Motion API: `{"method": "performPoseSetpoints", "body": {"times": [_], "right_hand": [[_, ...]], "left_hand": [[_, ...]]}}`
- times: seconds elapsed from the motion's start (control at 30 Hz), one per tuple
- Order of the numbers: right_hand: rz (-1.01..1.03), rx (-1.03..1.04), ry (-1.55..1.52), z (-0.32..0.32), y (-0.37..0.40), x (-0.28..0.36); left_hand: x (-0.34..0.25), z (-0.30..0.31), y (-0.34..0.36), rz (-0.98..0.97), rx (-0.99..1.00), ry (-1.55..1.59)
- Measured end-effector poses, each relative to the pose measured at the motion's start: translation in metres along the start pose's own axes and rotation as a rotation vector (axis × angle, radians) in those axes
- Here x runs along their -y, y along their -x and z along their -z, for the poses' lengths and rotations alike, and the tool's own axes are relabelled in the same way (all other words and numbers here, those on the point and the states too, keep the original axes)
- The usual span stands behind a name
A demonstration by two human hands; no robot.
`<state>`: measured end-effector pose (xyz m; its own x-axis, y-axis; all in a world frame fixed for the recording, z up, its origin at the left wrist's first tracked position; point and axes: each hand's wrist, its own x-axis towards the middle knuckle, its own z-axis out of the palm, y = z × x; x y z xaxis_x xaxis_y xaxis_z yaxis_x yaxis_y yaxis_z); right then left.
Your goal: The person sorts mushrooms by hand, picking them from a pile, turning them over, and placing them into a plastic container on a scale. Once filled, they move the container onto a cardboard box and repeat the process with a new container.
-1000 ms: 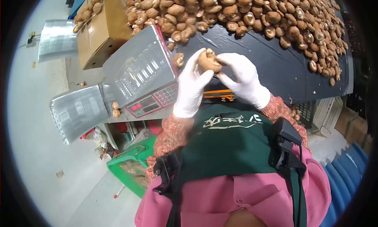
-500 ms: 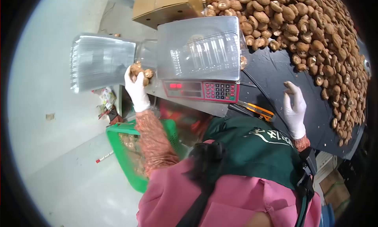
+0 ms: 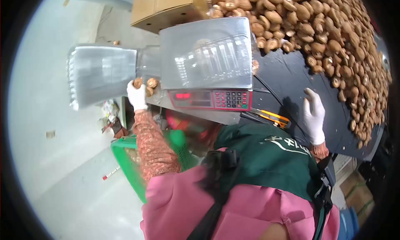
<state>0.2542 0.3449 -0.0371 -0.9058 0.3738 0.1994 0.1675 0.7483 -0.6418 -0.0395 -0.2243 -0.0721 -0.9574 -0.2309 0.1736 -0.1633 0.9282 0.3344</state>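
Observation:
My left hand [image 3: 137, 96], in a white glove, is at the left of the scale, with its fingers bent at a few brown mushrooms [image 3: 151, 83]; one lies at its fingertips and others just right of it. A stack of clear plastic trays [image 3: 102, 75] lies directly above and left of this hand. The scale [image 3: 206, 54] has a shiny metal plate, a red display and a keypad. My right hand [image 3: 314, 115], also gloved, hovers over the black table [image 3: 287, 79] with its fingers apart and nothing in them.
A large heap of mushrooms [image 3: 333, 44] covers the upper right. A cardboard box [image 3: 164, 6] stands behind the scale. An orange cutter [image 3: 273, 117] and a black cable lie below and right of the scale. A green basket [image 3: 129, 169] sits at lower left.
My left hand has moved slightly left and down, and the mushrooms at it have spread apart. My right hand has hardly moved. The view has shifted a little.

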Motion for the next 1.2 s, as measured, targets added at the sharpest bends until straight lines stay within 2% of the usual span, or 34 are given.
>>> {"method": "performPoseSetpoints", "body": {"times": [0.07, 0.17, 0.2, 0.27, 0.3, 0.4, 0.43, 0.53, 0.63, 0.67, 0.73, 0.8, 0.83, 0.93, 0.97, 1.0, 1.07, 1.1, 1.13, 1.2], "right_hand": [[-0.075, 0.060, 0.045, 0.005, 0.001, 0.008], [0.017, 0.092, 0.062, 0.003, -0.007, 0.012], [0.036, 0.073, 0.071, -0.001, -0.007, 0.010], [0.025, 0.095, 0.058, -0.001, -0.012, 0.012], [0.021, 0.097, 0.057, -0.002, -0.014, 0.011], [-0.003, 0.098, 0.074, -0.002, -0.010, 0.001], [-0.019, 0.096, 0.088, -0.002, -0.007, -0.003], [-0.052, 0.047, 0.142, -0.004, -0.002, -0.015], [-0.097, -0.044, 0.168, -0.005, -0.009, -0.031], [-0.185, -0.120, 0.120, -0.007, -0.015, -0.041], [-0.352, -0.272, 0.009, -0.012, -0.029, -0.058], [-0.408, -0.350, 0.018, -0.010, -0.046, -0.065], [-0.367, -0.342, 0.231, -0.013, -0.052, -0.075], [-0.339, -0.296, 0.391, -0.025, -0.063, -0.092], [-0.388, -0.244, 0.353, -0.031, -0.063, -0.100], [-0.341, -0.341, 0.221, -0.036, -0.059, -0.106], [-0.439, -0.341, -0.232, -0.036, -0.056, -0.110], [-0.529, -0.240, -0.487, -0.024, -0.052, -0.101], [-0.516, -0.224, -0.739, -0.017, -0.049, -0.096], [-0.457, -0.226, -0.930, 0.001, -0.041, -0.075]], "left_hand": [[-0.006, -0.001, 0.004, -0.034, 0.058, -0.075], [0.007, -0.012, -0.009, -0.010, 0.093, 0.012], [0.007, -0.012, -0.012, -0.016, 0.076, 0.047], [-0.012, -0.002, -0.009, -0.022, -0.057, -0.167], [-0.014, 0.001, -0.009, -0.020, -0.013, -0.195], [0.047, -0.030, -0.028, -0.065, 0.284, -0.133], [0.045, -0.030, -0.025, -0.015, 0.283, -0.090], [0.031, -0.017, -0.022, -0.152, 0.018, -0.053], [-0.020, 0.018, -0.005, -0.204, 0.025, 0.076], [-0.051, 0.033, 0.008, -0.234, 0.012, 0.054], [-0.094, 0.049, 0.031, -0.265, 0.011, 0.301], [-0.164, 0.070, 0.072, -0.301, 0.018, 0.478], [-0.198, 0.076, 0.093, -0.315, 0.018, 0.562], [-0.264, 0.076, 0.148, -0.525, 0.059, 0.675], [-0.275, 0.072, 0.159, -0.635, 0.112, 0.660], [-0.285, 0.066, 0.168, -0.747, 0.166, 0.644], [-0.317, 0.052, 0.196, -0.698, 0.314, 0.853], [-0.327, 0.045, 0.204, -0.715, 0.402, 0.872], [-0.336, 0.038, 0.212, -0.727, 0.494, 0.886], [-0.357, 0.023, 0.231, -0.610, 0.769, 0.970]]}}
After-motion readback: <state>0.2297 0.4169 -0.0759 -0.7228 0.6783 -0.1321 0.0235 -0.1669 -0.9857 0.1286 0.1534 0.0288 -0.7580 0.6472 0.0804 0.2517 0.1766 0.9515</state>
